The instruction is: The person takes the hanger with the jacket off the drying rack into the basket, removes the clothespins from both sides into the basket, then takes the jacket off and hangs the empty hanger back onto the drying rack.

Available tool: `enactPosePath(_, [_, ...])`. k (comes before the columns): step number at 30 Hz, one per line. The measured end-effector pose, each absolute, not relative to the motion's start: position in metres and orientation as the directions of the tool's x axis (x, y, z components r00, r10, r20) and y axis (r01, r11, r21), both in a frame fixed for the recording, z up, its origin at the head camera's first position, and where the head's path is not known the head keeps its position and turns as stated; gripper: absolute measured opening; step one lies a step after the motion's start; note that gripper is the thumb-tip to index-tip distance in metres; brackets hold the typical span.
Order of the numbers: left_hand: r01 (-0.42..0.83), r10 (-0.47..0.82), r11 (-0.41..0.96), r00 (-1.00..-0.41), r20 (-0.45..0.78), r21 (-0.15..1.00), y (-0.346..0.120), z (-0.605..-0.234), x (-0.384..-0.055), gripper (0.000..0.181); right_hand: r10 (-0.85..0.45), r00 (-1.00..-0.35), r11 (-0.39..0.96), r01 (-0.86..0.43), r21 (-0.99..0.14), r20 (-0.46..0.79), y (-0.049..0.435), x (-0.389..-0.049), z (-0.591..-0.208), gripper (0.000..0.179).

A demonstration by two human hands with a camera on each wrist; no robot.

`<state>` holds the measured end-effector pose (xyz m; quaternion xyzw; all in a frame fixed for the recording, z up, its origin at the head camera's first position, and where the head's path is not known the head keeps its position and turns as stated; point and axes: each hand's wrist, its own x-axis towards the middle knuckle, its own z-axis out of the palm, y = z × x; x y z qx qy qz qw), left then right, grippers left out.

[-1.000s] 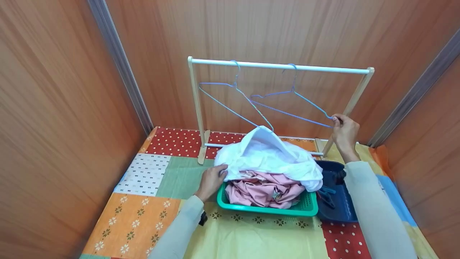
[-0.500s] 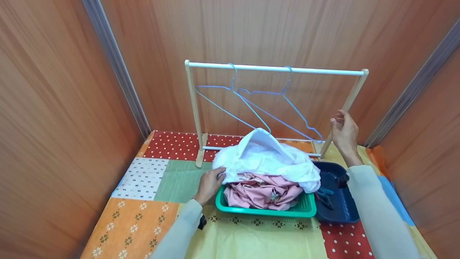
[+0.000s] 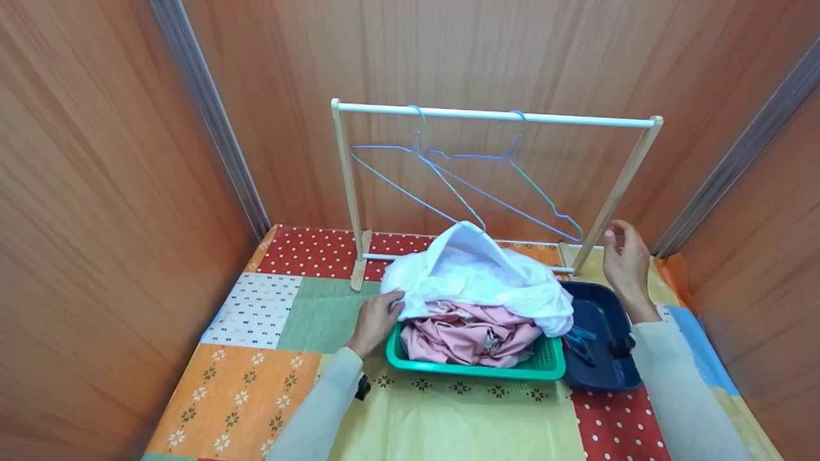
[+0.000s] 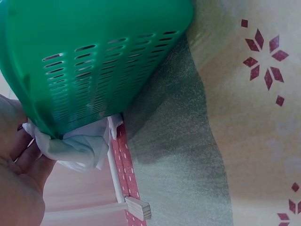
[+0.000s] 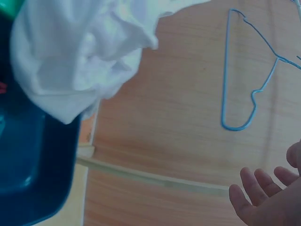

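Observation:
A white garment [image 3: 464,282] lies heaped over a pink patterned cloth [image 3: 471,342] in the green basket [image 3: 474,372]. At the basket's left rim my left hand [image 3: 373,323] pinches the garment's edge, fingers curled behind it in the left wrist view. My right hand [image 3: 626,264] is lifted beside the rack's right post, its fingers loosely bent and holding nothing. Two blue wire hangers hang from the white bar [image 3: 474,114]. The right hanger [image 5: 225,70] is bare; the left hanger [image 3: 407,188] dips at its lower corner to the peak of the white garment.
Right of the basket stands a dark blue tray [image 3: 602,384] with blue clothespins [image 3: 580,344] in it. The small wooden rack [image 3: 350,186] stands behind the basket on a patchwork cloth [image 3: 327,307]. Wood-grain panels [image 3: 115,192] enclose the sides and back.
My right hand has let go of the right hanger's corner and moved down and to the right. That hanger has swung round and hangs free. My left hand stays on the white garment.

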<state>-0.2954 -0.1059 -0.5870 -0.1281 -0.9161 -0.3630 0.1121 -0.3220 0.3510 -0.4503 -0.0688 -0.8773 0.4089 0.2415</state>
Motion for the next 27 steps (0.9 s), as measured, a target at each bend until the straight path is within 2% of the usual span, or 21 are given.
enactPosePath(6, [0.29, 0.158, 0.698, -0.954, 0.254, 0.654, -0.106, -0.582, -0.294, 0.027, 0.217, -0.941, 0.683, -0.042, -0.729, 0.258, 0.355, -0.312, -0.476, 0.048])
enactPosePath(12, [0.318, 0.162, 0.675, -0.944, 0.286, 0.666, -0.106, -0.58, -0.293, 0.027, 0.055, -0.986, 0.726, -0.07, -0.684, 0.159, 0.356, -0.305, -0.491, 0.057])
enactPosePath(20, [0.373, 0.13, 0.656, -0.912, 0.388, 0.657, -0.112, -0.58, -0.292, 0.026, -0.042, -0.998, 0.742, -0.057, -0.668, 0.039, 0.358, -0.298, -0.509, 0.058])
enactPosePath(23, [0.354, 0.108, 0.654, -0.918, 0.38, 0.669, -0.116, -0.58, -0.294, 0.029, -0.044, -0.999, 0.743, -0.017, -0.669, -0.023, 0.358, -0.295, -0.516, 0.058])
enactPosePath(27, [0.315, 0.079, 0.622, -0.936, 0.343, 0.717, -0.12, -0.58, -0.299, 0.037, -0.068, -0.997, 0.728, -0.019, -0.685, -0.045, 0.358, -0.293, -0.526, 0.058])
